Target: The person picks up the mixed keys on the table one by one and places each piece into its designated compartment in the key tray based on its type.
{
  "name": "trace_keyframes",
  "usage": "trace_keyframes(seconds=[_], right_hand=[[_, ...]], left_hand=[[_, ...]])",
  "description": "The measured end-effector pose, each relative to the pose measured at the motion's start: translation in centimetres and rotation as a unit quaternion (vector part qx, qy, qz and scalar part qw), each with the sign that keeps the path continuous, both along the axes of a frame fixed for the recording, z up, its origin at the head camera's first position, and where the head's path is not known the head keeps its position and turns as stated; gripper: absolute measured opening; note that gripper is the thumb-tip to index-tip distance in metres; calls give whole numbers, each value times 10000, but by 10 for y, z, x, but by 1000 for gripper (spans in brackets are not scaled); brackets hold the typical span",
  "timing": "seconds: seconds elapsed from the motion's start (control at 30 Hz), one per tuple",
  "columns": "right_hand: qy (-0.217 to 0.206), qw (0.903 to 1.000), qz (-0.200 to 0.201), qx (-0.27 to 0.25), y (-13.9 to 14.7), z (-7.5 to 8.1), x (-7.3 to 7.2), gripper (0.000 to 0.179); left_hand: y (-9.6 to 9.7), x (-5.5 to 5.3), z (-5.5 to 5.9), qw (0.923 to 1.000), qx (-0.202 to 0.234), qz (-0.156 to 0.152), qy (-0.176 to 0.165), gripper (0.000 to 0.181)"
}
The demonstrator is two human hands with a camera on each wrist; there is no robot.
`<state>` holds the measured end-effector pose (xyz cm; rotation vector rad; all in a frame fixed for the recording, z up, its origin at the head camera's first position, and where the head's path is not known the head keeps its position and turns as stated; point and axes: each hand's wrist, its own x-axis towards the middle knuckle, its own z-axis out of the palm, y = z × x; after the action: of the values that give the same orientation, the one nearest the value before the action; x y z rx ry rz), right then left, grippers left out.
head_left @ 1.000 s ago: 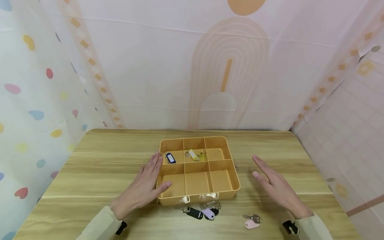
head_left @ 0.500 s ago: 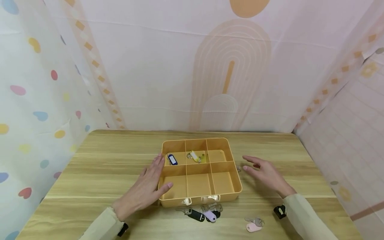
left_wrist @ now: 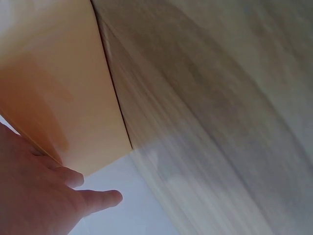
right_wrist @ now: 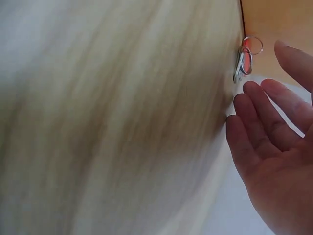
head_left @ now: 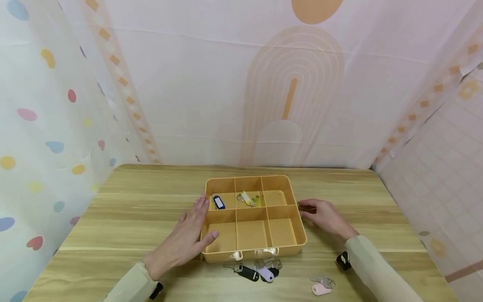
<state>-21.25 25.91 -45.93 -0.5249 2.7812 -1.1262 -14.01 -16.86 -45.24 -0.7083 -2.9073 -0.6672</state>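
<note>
A yellow-orange organizer box with six compartments stands on the table. My left hand rests against its left wall, fingers straight, thumb over the rim of the front-left compartment. At the right wall my right hand has its fingers loosely bent beside a key with a red tag; the right wrist view shows a gap between the fingertips and that key. In the head view the hand mostly hides it. A blue key tag lies in the back-left compartment, a yellow key tag in the back-middle one.
In front of the box lie keys with a black tag and a lilac tag, another dark tag partly beneath. Further right is a key with a pink tag. Patterned cloth hangs behind the wooden table.
My right hand has moved left to the box's right side, its fingers bending on the way. The left hand has stayed on the box. The whole head view has shifted slightly.
</note>
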Motion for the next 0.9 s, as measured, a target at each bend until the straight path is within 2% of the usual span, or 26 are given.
trace_keyframes(seconds=[0.4, 0.7, 0.9], right_hand=[[345, 9973, -57, 641, -4, -4, -3, 13], [280, 9986, -123, 442, 3, -5, -2, 2], [118, 9996, -216, 161, 10, -4, 1, 8]], left_hand=[[0, 0, -1, 10000, -5, -3, -44, 91], [-5, 1, 0, 10000, 63, 11, -46, 90], [-7, 0, -1, 10000, 46, 14, -41, 90]])
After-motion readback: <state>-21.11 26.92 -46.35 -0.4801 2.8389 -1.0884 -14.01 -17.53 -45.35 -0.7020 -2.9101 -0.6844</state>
